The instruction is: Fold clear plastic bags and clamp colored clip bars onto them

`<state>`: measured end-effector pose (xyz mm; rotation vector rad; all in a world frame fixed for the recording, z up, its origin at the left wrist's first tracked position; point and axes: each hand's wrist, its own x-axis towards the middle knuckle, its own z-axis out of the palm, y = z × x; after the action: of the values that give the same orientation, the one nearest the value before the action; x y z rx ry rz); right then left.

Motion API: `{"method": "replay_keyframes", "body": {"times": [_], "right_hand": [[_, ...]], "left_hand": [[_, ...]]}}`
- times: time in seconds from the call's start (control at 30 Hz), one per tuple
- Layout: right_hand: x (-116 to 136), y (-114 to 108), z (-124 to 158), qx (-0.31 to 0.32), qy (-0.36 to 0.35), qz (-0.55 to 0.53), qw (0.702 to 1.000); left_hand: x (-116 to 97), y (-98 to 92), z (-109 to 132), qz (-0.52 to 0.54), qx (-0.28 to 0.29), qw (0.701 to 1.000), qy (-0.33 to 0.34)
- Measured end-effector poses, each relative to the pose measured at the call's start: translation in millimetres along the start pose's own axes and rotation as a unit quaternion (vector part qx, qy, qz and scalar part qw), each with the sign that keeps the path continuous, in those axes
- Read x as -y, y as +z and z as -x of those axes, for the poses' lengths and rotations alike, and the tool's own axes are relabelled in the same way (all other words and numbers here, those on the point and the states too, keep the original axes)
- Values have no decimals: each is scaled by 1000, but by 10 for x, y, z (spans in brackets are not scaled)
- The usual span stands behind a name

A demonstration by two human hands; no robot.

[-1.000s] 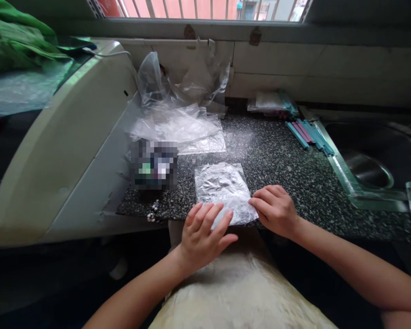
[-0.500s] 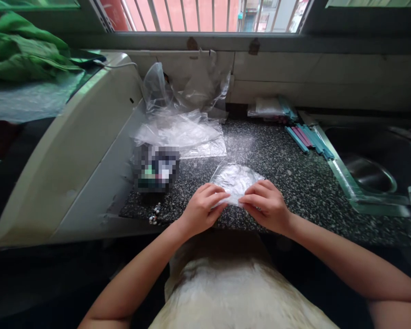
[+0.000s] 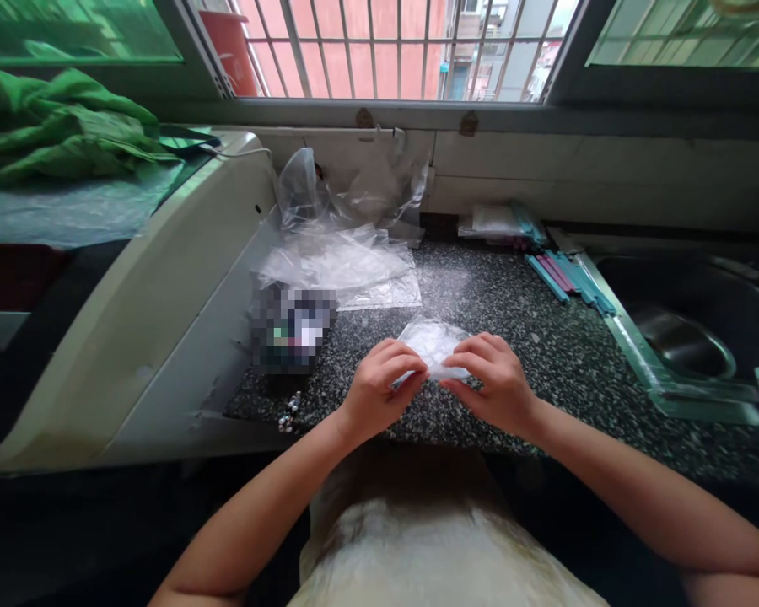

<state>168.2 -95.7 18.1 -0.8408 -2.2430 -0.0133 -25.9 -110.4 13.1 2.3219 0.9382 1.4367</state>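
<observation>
A clear plastic bag, crumpled and partly folded, lies on the speckled counter between my hands. My left hand pinches its near left edge, thumb against the fingertips. On the other side my right hand grips the near right edge, with the fingers over the plastic and the thumb in front. Both hands cover the bag's corners. Beyond it, a stack of flat clear plastic bags is spread on the counter.
Left of my hands stand a blurred-out dark item and small shiny beads. Teal and purple strips lie beside the sink on the right. A white appliance borders the counter on the left.
The near edge of the bag is drawn up and folded further, so less of it shows. My right thumb has shifted slightly left. The view has tilted up a little.
</observation>
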Motion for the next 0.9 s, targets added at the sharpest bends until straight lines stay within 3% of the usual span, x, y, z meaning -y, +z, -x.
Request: {"method": "replay_keyframes", "body": {"times": [0.3, 0.47, 0.67, 0.83, 0.9], "right_hand": [[51, -13, 14, 20, -46, 27, 998], [-136, 2, 151, 53, -57, 119, 990], [-290, -104, 442, 26, -99, 186, 977], [-350, -237, 719, 95, -144, 157, 972], [-427, -290, 738, 97, -156, 113, 976]], "left_hand": [[-60, -41, 94, -84, -4, 996, 21], [-46, -198, 202, -72, 1, 995, 69], [54, -249, 486, -95, 40, 989, 101], [120, -156, 781, -142, 69, 980, 117], [140, -139, 855, -158, 80, 977, 118]]}}
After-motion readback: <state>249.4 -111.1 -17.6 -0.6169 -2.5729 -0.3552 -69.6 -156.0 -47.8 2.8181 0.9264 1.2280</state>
